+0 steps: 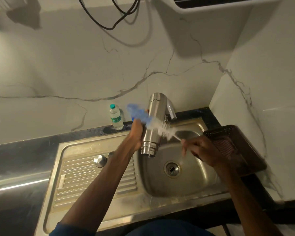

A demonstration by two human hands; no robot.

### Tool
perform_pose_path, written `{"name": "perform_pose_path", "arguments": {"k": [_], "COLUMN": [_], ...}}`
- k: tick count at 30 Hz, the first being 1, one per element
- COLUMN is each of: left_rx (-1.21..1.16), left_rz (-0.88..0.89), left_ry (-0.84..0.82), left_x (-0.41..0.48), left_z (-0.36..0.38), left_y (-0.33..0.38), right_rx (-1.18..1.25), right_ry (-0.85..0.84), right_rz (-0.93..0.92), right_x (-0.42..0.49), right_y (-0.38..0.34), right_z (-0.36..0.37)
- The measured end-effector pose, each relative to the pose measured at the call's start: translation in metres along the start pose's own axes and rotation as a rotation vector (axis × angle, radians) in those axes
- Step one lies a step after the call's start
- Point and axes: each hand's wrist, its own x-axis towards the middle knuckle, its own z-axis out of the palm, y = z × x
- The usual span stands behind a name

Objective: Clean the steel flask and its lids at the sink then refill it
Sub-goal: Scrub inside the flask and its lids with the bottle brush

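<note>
My left hand [138,133] grips the steel flask [152,123] around its body and holds it mouth down over the sink basin [191,184]. My right hand [199,150] grips the thin wire handle of a bottle brush [160,127]. Its blurred white and blue bristles lie across the flask's side. A round steel lid [100,160] sits on the drainboard [85,181]. A second, smaller lid [111,154] beside it is partly hidden by my left forearm.
The tap [171,111] stands behind the flask. A plastic water bottle [116,119] stands on the dark counter by the wall. A dark brown perforated tray [232,147] lies right of the basin, against the side wall. The drain [172,168] is open.
</note>
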Motion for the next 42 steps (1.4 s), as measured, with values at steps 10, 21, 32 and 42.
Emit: {"name": "perform_pose_path", "arguments": {"k": [10,21,32,42], "left_rx": [-0.206,-0.180,-0.568,-0.573], "left_rz": [0.059,0.051,0.112,0.202], "left_ry": [-0.198,-0.351,-0.060,-0.045], "left_x": [-0.003,-0.006,0.024,0.026], "left_z": [0.009,0.007,-0.001,0.018], "left_y": [0.004,-0.014,0.009,0.000], "right_rx": [0.040,-0.013,0.240,0.161], "right_ry": [0.019,0.478,0.029,0.324], "right_rz": [0.040,0.010,0.111,0.125], "right_x": [0.011,0.037,-0.046,-0.021], "right_y": [-0.002,-0.020,-0.023,-0.028], "right_z": [-0.003,-0.009,0.031,0.044]}}
